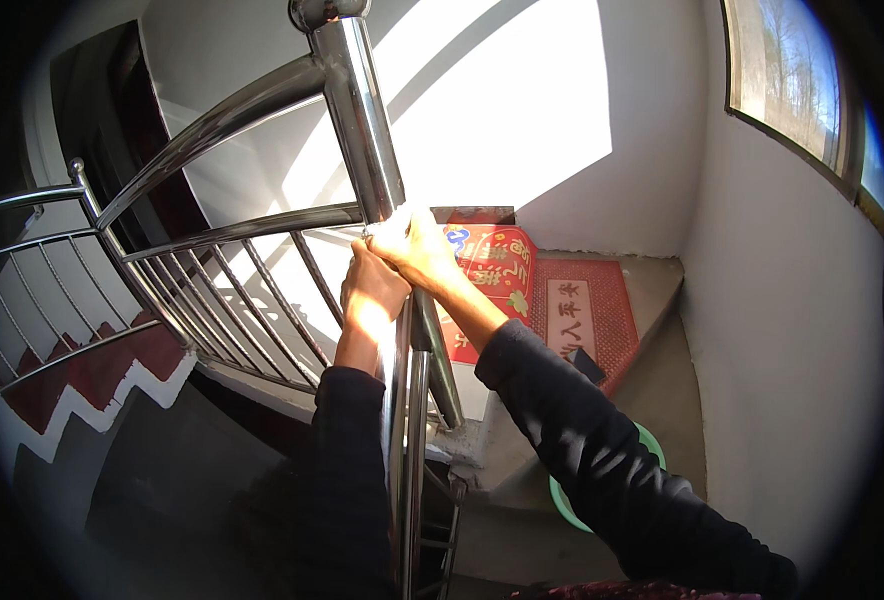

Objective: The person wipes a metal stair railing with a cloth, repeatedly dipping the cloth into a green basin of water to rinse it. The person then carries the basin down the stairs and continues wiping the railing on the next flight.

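Both of my hands meet at the thick stainless steel newel post [363, 120] of a stair railing, around the middle of the picture. My left hand [373, 281] is curled beside the post, near the joint with a lower rail [277, 223]. My right hand [412, 244] lies against the post just above and to the right, touching my left hand, in bright sunlight. The fingers of both hands are largely hidden, so whether they hold a cloth or only the metal cannot be told. A curved handrail [217, 124] runs from the post to the left.
Red mats [584, 300] bearing writing cover the landing, with a small dark object [587, 366] on one. A green basin [558, 499] stands on a step beneath my right sleeve. Red-and-white stairs [104, 375] are at the left beyond the balusters. A window [794, 82] is at the upper right.
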`<state>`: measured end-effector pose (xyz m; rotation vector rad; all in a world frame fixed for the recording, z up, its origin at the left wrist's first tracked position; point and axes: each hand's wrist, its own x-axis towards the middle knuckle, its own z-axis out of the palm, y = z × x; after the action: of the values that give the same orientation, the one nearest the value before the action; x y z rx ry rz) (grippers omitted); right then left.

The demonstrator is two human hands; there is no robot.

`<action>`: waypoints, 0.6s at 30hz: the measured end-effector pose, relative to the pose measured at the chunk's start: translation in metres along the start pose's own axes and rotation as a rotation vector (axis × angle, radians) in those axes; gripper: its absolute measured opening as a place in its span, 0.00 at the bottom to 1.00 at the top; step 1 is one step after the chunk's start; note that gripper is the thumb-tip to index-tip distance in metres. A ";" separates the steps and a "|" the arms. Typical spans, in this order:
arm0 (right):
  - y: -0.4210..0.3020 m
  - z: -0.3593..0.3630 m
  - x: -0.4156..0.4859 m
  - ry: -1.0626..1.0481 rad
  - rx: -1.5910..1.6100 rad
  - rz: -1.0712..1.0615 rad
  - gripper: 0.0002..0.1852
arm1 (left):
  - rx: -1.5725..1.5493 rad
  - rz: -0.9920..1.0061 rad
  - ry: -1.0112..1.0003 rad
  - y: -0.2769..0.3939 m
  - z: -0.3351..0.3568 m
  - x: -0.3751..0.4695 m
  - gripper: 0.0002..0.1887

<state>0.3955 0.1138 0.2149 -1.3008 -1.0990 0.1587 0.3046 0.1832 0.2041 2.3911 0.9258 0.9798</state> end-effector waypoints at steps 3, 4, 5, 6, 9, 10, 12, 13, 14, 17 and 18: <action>-0.016 0.001 -0.007 0.054 -0.095 0.138 0.33 | -0.029 -0.067 -0.026 0.009 -0.005 -0.004 0.27; -0.022 0.002 -0.013 0.114 -0.146 0.196 0.34 | -0.046 -0.085 -0.022 0.012 -0.006 -0.007 0.26; -0.028 0.002 -0.021 0.127 -0.074 0.218 0.34 | -0.032 -0.112 -0.027 0.014 -0.007 -0.011 0.25; -0.033 0.002 -0.030 0.120 -0.031 0.178 0.34 | 0.009 -0.162 -0.008 0.014 -0.006 -0.017 0.24; -0.042 0.006 -0.059 0.093 0.022 0.143 0.33 | 0.131 -0.102 -0.006 -0.004 -0.008 -0.042 0.25; -0.043 0.017 -0.065 0.176 -0.140 0.215 0.33 | -0.044 -0.087 0.049 -0.014 -0.005 -0.052 0.25; -0.038 0.042 -0.084 0.412 -0.388 0.226 0.31 | -0.194 -0.010 0.022 -0.039 -0.006 -0.070 0.26; -0.031 0.045 -0.089 0.240 -0.358 0.332 0.37 | -0.270 0.058 -0.047 -0.050 -0.007 -0.078 0.27; -0.022 0.045 -0.098 0.110 -0.270 0.326 0.38 | -0.300 0.059 -0.154 -0.058 -0.008 -0.087 0.29; -0.002 0.070 -0.131 0.310 -0.217 0.296 0.42 | -0.301 -0.079 -0.121 -0.070 -0.012 -0.125 0.37; 0.003 0.073 -0.137 0.282 -0.136 0.315 0.43 | -0.251 -0.132 -0.127 -0.069 -0.014 -0.136 0.38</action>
<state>0.2737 0.0758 0.1269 -1.5616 -0.6716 0.1310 0.1921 0.1380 0.1110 2.1272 0.8486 0.8314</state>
